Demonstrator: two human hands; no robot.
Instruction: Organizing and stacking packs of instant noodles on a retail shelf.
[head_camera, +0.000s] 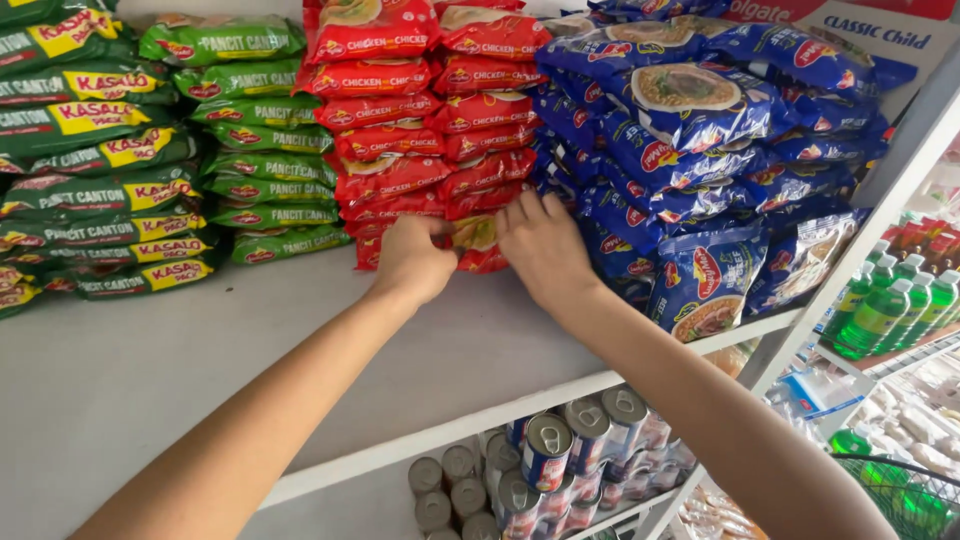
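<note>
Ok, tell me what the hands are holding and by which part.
Both hands, left and right, grip a red noodle packet at the stack's bottom, one at each end.

We had both hands at the shelf's (150, 380) twelve o'clock, left hand (412, 262) at nine o'clock of right hand (545, 248), a noodle packet (478, 243) between them under one stack (432, 110). Pancit packs (150, 150) lay at nine, bagged noodles (700, 150) at three, cans (545, 460) below at six.

Red noodle packets (420, 120) (yellow print); blue packets (700, 130).
</note>
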